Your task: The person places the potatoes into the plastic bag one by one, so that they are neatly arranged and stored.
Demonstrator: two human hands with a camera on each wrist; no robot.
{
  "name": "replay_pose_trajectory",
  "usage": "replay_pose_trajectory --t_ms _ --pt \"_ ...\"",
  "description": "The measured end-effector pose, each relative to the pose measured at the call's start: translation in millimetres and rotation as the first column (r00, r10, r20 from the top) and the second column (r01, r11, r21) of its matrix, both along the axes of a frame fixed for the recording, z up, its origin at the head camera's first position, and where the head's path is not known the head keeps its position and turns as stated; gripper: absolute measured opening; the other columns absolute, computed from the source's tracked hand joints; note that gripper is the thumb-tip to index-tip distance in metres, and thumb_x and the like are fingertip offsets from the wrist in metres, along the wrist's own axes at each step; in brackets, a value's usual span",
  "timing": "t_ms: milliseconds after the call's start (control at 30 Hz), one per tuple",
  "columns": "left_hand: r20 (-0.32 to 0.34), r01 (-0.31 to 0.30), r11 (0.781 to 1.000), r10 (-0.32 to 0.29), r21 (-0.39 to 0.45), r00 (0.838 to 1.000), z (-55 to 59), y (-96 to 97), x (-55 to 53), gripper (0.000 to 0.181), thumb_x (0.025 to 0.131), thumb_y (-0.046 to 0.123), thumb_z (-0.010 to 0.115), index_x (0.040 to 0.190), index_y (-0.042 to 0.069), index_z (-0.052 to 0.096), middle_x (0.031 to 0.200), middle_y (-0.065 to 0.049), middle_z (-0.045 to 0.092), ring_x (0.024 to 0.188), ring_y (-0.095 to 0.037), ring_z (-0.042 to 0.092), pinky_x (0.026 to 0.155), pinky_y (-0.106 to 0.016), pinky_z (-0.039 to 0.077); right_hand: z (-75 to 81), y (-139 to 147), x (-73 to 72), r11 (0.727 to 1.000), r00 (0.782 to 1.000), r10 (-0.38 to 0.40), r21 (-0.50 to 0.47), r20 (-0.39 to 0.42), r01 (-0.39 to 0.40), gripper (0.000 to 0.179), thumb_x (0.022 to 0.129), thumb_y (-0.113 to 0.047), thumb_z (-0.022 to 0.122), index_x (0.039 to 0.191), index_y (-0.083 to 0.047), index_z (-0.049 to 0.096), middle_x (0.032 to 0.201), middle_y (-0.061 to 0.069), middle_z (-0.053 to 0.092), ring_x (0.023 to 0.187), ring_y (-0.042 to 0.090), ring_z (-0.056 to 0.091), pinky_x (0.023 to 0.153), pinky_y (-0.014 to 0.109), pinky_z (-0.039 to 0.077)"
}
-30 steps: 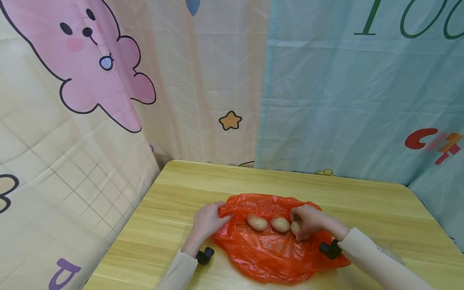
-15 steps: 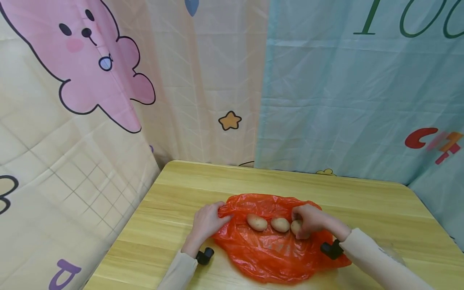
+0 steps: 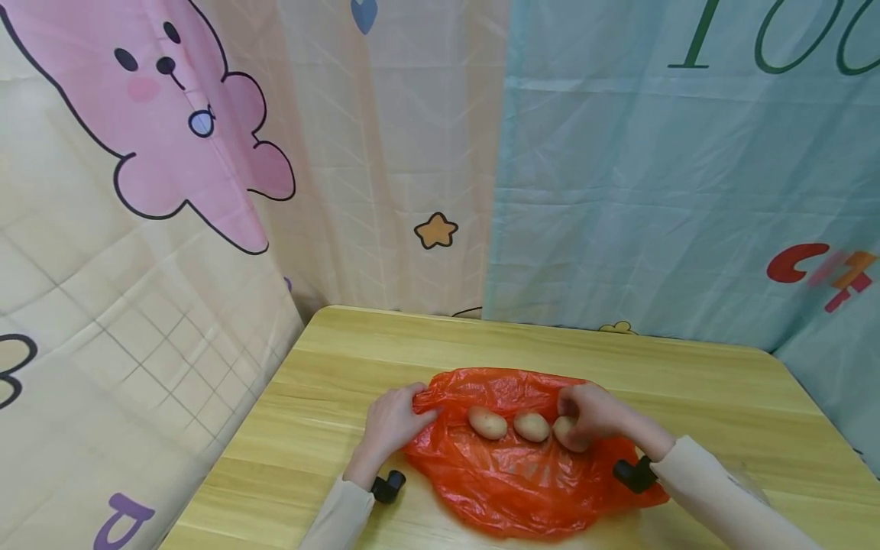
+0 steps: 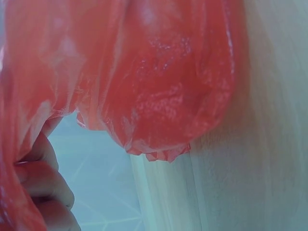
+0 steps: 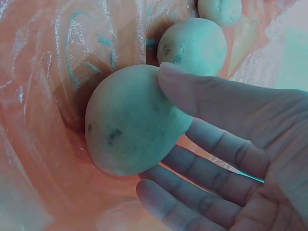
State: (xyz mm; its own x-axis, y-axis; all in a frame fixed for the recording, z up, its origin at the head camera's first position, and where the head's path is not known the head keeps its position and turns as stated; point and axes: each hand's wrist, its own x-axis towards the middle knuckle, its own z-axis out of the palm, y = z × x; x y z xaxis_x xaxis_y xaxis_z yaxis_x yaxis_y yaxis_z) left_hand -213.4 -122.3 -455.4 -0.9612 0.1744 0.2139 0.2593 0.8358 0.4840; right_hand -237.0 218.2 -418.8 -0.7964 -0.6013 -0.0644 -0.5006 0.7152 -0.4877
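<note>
Left grip [image 3: 393, 420] pinched red plastic bag [image 3: 509, 496], inside far edge of yellow wooden desk [image 3: 385, 336]. Right grip [image 3: 596, 414] clasped tan oval potato [image 5: 132, 125], best held lightly.

One left potato [image 3: 487, 422], one middle potato [image 3: 532, 427] and one right potato [image 3: 567, 435] make three. There is one red plastic bag [image 3: 522, 493]. A left hand [image 3: 392, 420] and a right hand [image 3: 593, 413] make two. Sleeves count two as well, a left sleeve [image 3: 339, 516] and a right sleeve [image 3: 715, 489], as do a left wrist camera [image 3: 388, 486] and a right wrist camera [image 3: 634, 474]. One tabletop [image 3: 412, 336] is in view. Prints on the cloth [image 3: 330, 252] include one pink bear [image 3: 175, 114] at left, one orange star [image 3: 436, 231], one blue heart [image 3: 364, 14], and three green characters [image 3: 703, 37] at far right, the last cut off.
</note>
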Motion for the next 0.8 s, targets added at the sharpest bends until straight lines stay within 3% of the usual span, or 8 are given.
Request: replay_pose_trajectory --t_ms 233,567,800 --pt "0.000 0.004 1.000 -0.004 0.011 1.000 -2.2 -0.6 0.4 0.037 0.083 0.036 0.071 0.110 0.012 0.067 0.090 0.001 0.068 0.071 -0.015 0.059 0.063 -0.034 0.045 1.5 0 3.5 0.999 0.999 -0.054 0.004 0.000 0.054 0.023 0.068 -0.001 0.076 0.079 -0.010 0.059 0.070 -0.001 0.050 0.063 0.015 0.043 0.057 0.030 0.039" --pt "0.010 -0.005 1.000 0.005 0.006 1.000 -1.6 -0.1 0.8 0.049 0.084 0.042 0.069 0.118 0.007 0.065 0.099 -0.005 0.069 0.078 -0.018 0.062 0.065 -0.037 0.048 3.0 2 6.2 0.997 0.992 -0.083 -0.002 -0.096 0.083 0.019 0.073 0.000 0.073 0.078 -0.012 0.060 0.069 -0.006 0.051 0.062 0.013 0.044 0.058 0.030 0.040" --pt "0.022 -0.011 1.000 0.011 0.002 1.000 0.8 1.1 0.3 0.051 0.084 0.043 0.069 0.119 0.006 0.064 0.099 -0.005 0.069 0.079 -0.019 0.062 0.066 -0.037 0.048 9.9 10 9.1 0.992 0.981 -0.119 -0.059 -0.151 0.111 0.014 0.082 -0.009 0.072 0.078 -0.016 0.061 0.070 -0.011 0.053 0.062 0.007 0.048 0.056 0.028 0.043"
